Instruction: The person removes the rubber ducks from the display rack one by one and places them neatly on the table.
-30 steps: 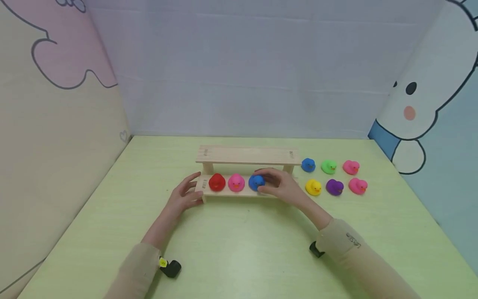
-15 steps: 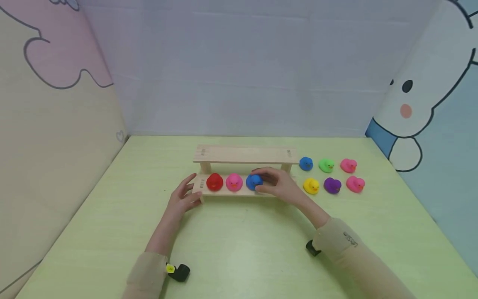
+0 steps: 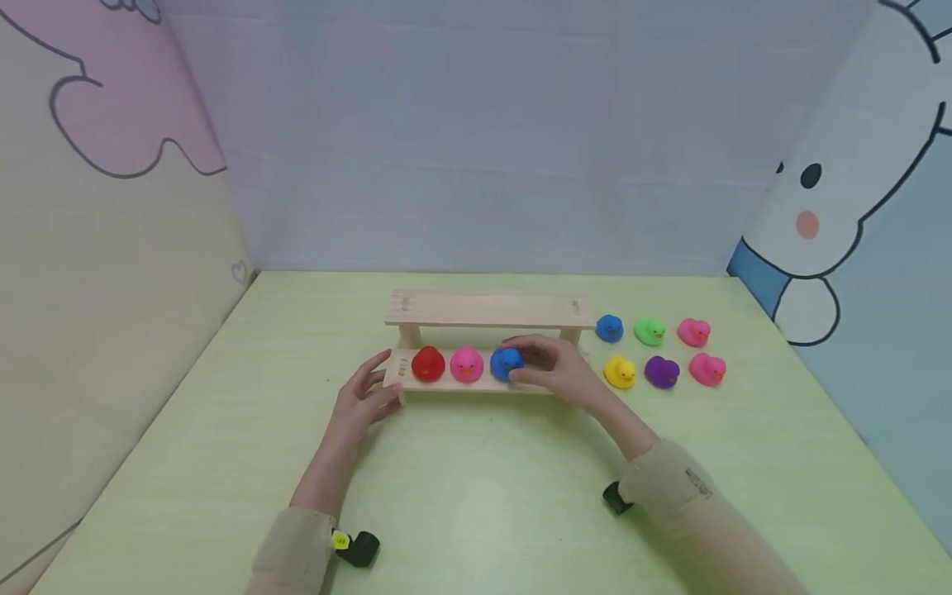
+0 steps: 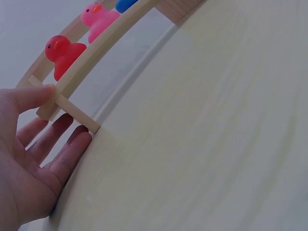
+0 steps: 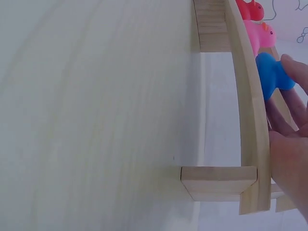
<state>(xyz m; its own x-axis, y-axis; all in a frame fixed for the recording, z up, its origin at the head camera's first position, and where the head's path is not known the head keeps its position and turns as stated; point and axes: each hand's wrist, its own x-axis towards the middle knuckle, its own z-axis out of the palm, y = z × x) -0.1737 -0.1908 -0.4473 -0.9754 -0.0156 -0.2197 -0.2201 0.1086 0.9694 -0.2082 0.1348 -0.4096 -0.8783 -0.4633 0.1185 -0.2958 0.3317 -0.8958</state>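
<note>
A two-tier wooden shelf (image 3: pixel 491 308) stands on the table, its lower board in front. On that board sit a red rubber duck (image 3: pixel 428 364), a pink rubber duck (image 3: pixel 466 364) and a blue rubber duck (image 3: pixel 506 364), in a row from the left. My right hand (image 3: pixel 554 368) pinches this blue duck at the board between thumb and fingers, as the right wrist view shows with the thumb on its head. My left hand (image 3: pixel 364 398) holds the shelf's left end. In the left wrist view the thumb (image 4: pixel 36 97) lies on the board's end and the fingers reach below it.
Right of the shelf, loose ducks stand in two rows: blue (image 3: pixel 610 329), green (image 3: pixel 650 331) and pink (image 3: pixel 694 332) behind; yellow (image 3: pixel 620 372), purple (image 3: pixel 662 372) and pink (image 3: pixel 707 369) in front. A pale cloth (image 3: pixel 483 149) hangs behind the table.
The head view has shifted slightly, moving the scene a little to the left. Both hands keep their places on the shelf and the blue duck.
</note>
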